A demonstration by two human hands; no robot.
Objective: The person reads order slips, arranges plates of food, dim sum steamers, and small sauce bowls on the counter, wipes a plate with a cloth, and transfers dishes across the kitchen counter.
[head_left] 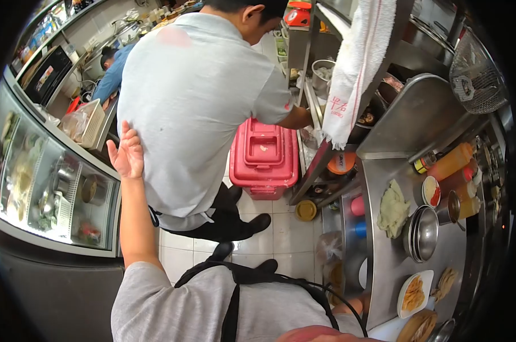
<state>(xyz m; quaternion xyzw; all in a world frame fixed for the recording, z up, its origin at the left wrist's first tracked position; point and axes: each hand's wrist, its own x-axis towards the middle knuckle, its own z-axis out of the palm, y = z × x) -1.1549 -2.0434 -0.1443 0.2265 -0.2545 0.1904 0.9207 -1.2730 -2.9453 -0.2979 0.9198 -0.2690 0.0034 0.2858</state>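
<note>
My left hand [128,153] is raised with the palm up and the fingers apart, holding nothing. It overlaps the edge of a co-worker's grey shirt [195,108] in this view, between that person's back and the glass-fronted fridge [53,182]. Of my right arm only a bit of skin shows by the near end of the steel counter [383,259]; the right hand itself is hidden. Close to that arm, on the counter, are a white plate of fried food [414,293] and a round wooden lid or board [417,328].
The co-worker stands in the aisle beside a red lidded bin [263,154]. On the counter are stacked metal bowls [423,233], a pale green cloth [392,210] and sauce bottles [450,161]. A white towel [360,68] hangs from the shelf frame. Another person [113,71] bends at the far left.
</note>
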